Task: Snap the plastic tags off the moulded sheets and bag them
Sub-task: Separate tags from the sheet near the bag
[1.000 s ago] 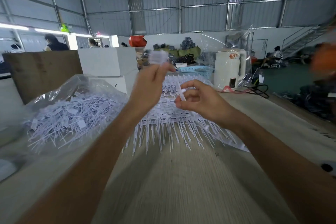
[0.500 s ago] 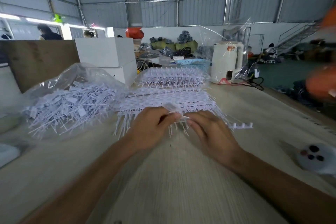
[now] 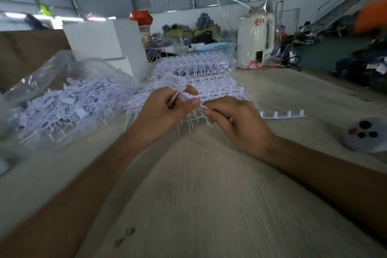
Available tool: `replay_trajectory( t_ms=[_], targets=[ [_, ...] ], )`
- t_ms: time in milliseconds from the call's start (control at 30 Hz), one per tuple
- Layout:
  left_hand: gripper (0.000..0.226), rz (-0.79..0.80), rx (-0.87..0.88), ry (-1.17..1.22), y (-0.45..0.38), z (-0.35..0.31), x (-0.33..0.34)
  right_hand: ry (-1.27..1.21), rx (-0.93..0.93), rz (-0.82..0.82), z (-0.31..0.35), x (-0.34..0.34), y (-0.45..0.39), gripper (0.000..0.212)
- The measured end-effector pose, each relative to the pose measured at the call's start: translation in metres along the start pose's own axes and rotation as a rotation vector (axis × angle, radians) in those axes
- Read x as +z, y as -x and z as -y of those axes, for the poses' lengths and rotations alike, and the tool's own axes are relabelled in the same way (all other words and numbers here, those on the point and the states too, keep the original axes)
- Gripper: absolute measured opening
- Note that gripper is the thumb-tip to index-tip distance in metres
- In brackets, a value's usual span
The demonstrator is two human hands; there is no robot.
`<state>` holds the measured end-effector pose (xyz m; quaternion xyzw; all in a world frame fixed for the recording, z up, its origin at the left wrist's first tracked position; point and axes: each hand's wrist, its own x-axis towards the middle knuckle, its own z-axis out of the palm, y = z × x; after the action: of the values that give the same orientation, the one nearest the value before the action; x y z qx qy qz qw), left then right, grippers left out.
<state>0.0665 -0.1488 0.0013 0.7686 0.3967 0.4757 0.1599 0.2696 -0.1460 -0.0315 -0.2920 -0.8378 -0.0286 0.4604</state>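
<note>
Both hands are working together at the middle of the table (image 3: 199,195), over the near edge of the moulded sheets (image 3: 209,88). The left hand (image 3: 165,111) is pinching a small bunch of white tags (image 3: 176,84) between thumb and curled fingers, their flat heads sticking up toward 12 o'clock, while the right hand (image 3: 236,119), just beside it at 3 o'clock, is curling its fingers round a thin strip of the sheet; motion blur is hiding exactly where the plastic is parting. By my reading the job is well under way but far from finished: at 9 o'clock a clear plastic bag (image 3: 52,81) is lying open and already holding a large heap of loose tags (image 3: 62,107), yet at 12 o'clock several sheets are lying stacked with their tags uncut, and more are piled behind them. A stripped runner bar (image 3: 282,114) is lying at 3 o'clock of the right hand, suggesting at least one sheet is done. The bunch in the left hand is not yet bagged.
</note>
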Motion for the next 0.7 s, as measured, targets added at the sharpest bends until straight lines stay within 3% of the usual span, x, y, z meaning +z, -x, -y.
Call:
replay_trajectory(
  t_ms=[200,467,700],
  targets=[
    [0.021,0.079,-0.05,0.102,0.004,-0.002,-0.001,0.011,-0.004,-0.021,0.001,0.006,0.003,0.016],
    [0.05,-0.043,-0.153,0.025,0.004,0.004,0.006,0.141,-0.057,-0.098,0.002,0.008,0.002,0.02],
    [0.04,-0.17,-0.307,0.225,0.003,0.0,0.016,0.34,-0.157,-0.117,0.004,0.003,-0.001,0.013]
  ],
)
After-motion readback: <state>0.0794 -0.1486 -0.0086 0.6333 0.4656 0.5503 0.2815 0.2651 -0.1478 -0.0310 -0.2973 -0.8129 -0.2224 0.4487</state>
